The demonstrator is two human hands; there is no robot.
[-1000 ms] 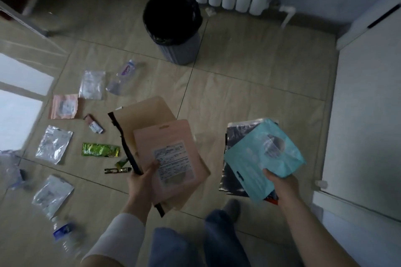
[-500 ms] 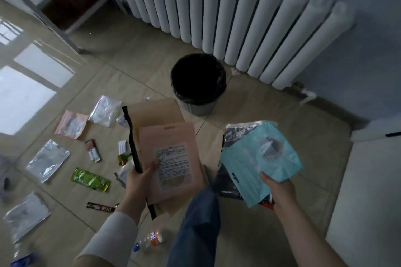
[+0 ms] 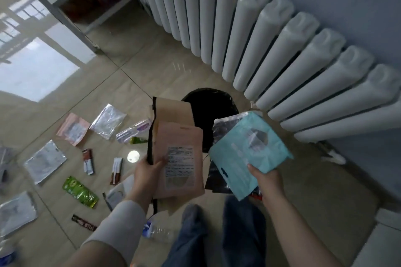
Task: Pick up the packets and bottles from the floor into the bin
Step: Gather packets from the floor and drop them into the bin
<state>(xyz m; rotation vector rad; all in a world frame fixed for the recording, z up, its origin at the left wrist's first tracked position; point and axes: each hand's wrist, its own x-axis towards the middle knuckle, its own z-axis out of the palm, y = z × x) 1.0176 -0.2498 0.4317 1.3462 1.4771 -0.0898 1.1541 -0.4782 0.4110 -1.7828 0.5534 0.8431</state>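
Note:
My left hand (image 3: 145,173) grips a stack of tan and pink packets (image 3: 178,154), held upright just in front of the black-lined bin (image 3: 213,106). My right hand (image 3: 265,178) holds a teal packet (image 3: 243,158) with a dark foil packet (image 3: 223,128) behind it, to the right of the bin's mouth. Both stacks hide part of the bin. On the floor to the left lie several packets: silver foil (image 3: 44,161), clear (image 3: 107,121), pink (image 3: 73,132) and green (image 3: 79,191). A clear bottle (image 3: 157,231) lies by my feet.
A white radiator (image 3: 271,39) runs along the wall right behind the bin. A low shelf unit (image 3: 86,0) stands at the back left. Small sachets (image 3: 88,161) and a dark bar wrapper (image 3: 84,222) lie among the packets. My legs and a grey-socked foot (image 3: 193,212) are below the hands.
I have stepped closer to the bin; it now sits directly behind the packets in both hands. The floor litter has shifted left and lower in view. Both grips are unchanged.

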